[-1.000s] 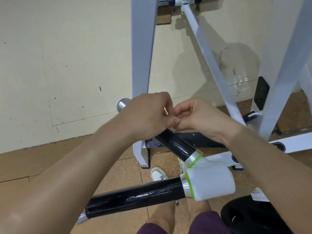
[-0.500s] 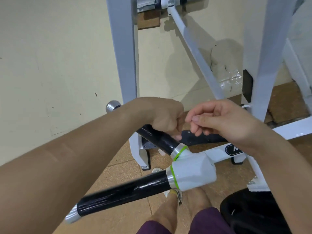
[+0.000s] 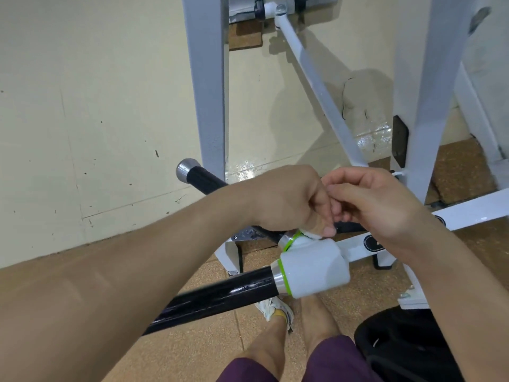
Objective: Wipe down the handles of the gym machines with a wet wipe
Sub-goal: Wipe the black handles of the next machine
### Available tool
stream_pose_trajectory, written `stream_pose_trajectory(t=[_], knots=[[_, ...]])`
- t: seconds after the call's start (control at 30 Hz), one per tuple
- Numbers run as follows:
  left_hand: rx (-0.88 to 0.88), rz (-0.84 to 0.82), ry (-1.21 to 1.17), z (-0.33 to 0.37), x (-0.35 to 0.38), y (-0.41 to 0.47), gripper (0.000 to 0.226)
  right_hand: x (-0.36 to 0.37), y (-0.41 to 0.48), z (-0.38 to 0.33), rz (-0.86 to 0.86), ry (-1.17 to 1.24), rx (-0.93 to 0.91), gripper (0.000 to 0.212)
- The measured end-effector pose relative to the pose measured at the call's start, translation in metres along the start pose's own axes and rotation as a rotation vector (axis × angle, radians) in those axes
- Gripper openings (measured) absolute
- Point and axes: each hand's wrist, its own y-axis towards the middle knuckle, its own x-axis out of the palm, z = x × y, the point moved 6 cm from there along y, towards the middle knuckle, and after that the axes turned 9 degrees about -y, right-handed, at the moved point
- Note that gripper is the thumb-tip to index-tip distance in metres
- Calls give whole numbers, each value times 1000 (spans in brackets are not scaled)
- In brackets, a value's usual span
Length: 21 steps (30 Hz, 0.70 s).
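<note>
Two black handles branch from a white joint [image 3: 316, 271] with green rings. The upper handle [image 3: 205, 180] runs back-left to a silver end cap, and the lower handle [image 3: 220, 293] runs left under my forearm. My left hand [image 3: 286, 199] grips the upper handle just above the joint. A bit of white wet wipe [image 3: 311, 235] shows under its fingers. My right hand [image 3: 382, 208] has curled fingers that touch the left hand's fingers. Whether it holds the wipe is hidden.
A white machine upright [image 3: 209, 92] stands right behind the upper handle, with a diagonal bar [image 3: 316, 78] and a second upright [image 3: 421, 106] to the right. A black round object [image 3: 399, 348] lies at the bottom right. My shoe [image 3: 275, 310] rests on the brown tiled floor.
My left hand slid down the upper handle toward the white joint. My right hand drew apart, then came back against the left hand. The view shifted slightly.
</note>
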Motion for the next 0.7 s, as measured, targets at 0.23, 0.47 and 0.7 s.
stream_pose_trajectory(t=[0.23,0.47,0.7], knots=[[144,339,130,-7,-11,-50,4,10,-12,-6,-50,-79,-16,21],[-60,800,-420,-62,-36,-126,8,20,-25,-23,-91,-222,-37,20],[-301,1158,-999,-141,-38,-157,13,67,-5,-59,-163,-490,-123,19]])
